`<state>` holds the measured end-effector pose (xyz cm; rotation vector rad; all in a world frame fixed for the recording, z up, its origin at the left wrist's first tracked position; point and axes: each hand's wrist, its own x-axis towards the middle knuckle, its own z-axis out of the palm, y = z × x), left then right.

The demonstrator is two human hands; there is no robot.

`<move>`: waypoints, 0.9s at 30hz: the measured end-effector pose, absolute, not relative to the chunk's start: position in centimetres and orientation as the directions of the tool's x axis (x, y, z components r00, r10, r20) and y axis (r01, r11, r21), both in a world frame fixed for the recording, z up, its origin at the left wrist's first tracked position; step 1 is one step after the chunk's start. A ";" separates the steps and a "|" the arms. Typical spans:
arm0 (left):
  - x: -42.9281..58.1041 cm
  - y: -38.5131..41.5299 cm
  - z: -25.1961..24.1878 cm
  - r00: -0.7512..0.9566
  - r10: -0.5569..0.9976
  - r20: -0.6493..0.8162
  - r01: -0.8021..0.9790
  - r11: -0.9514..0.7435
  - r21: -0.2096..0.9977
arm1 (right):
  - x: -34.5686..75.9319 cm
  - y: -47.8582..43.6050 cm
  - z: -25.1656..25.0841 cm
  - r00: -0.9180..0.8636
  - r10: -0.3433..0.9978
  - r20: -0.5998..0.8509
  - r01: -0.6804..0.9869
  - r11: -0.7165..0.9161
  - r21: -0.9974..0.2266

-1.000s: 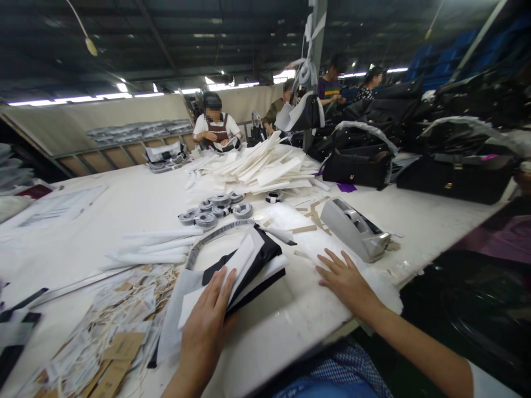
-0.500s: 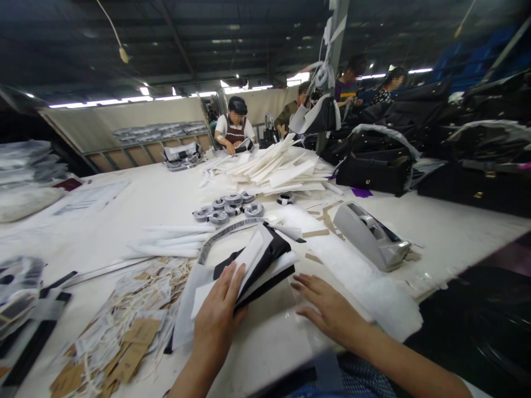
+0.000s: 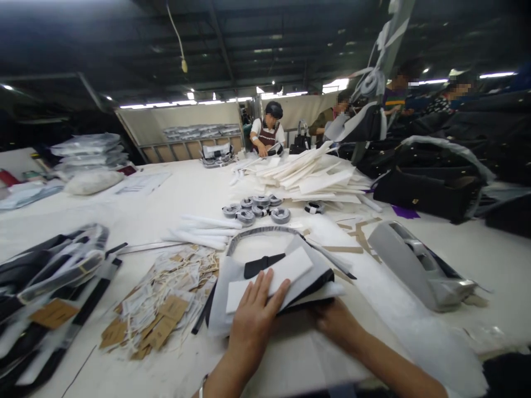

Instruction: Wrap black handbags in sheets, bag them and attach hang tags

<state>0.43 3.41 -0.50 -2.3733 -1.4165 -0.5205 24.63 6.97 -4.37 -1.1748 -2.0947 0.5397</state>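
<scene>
A black handbag wrapped in pale sheeting lies in front of me, its wrapped handle arching away from me. Across its top rests a white padding strip. My left hand lies flat on the strip and bag, fingers stretched out and thumb spread. At the bag's near right edge is my right hand, its fingers blurred and partly hidden under that edge. Left of the bag spreads a heap of cardboard tags with white strings.
A grey tape dispenser stands to the right beside white padding sheet. Coiled straps and a pile of white strips lie beyond. More black bags sit at right. A co-worker works across the table.
My right hand has moved from open beside the bag to its near right edge. The pale sheeting now covers more of the bag's black top. The camera view has turned left.
</scene>
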 end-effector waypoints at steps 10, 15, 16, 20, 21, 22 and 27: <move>2.4 3.2 -2.5 0.483 0.676 0.557 0.863 -0.474 -0.173 | 29.0 4.8 4.5 -0.296 0.748 0.594 0.579 0.635 -0.512; 4.2 2.8 -2.7 0.451 0.631 0.631 0.874 -0.457 -0.167 | 25.6 12.4 7.6 -0.352 0.866 0.354 0.716 0.493 -0.494; 4.6 2.7 -2.9 0.435 0.620 0.653 0.879 -0.448 -0.160 | 24.8 14.1 7.8 -0.397 0.893 0.213 0.767 0.450 -0.457; 5.4 2.5 -3.9 0.396 0.600 0.695 0.892 -0.430 -0.137 | 21.5 19.7 7.2 -0.430 0.882 -0.195 0.884 0.368 -0.288; 5.5 2.5 -4.1 0.382 0.594 0.708 0.897 -0.424 -0.128 | 20.7 20.7 6.8 -0.404 0.884 -0.235 0.903 0.345 -0.256; 5.5 2.4 -4.3 0.369 0.588 0.720 0.900 -0.419 -0.119 | 19.9 21.6 6.2 -0.369 0.888 -0.274 0.923 0.316 -0.220; 5.1 1.8 -4.4 0.413 0.615 0.671 0.889 -0.431 -0.152 | 18.0 23.9 3.8 -0.219 0.901 -0.374 0.974 0.178 -0.141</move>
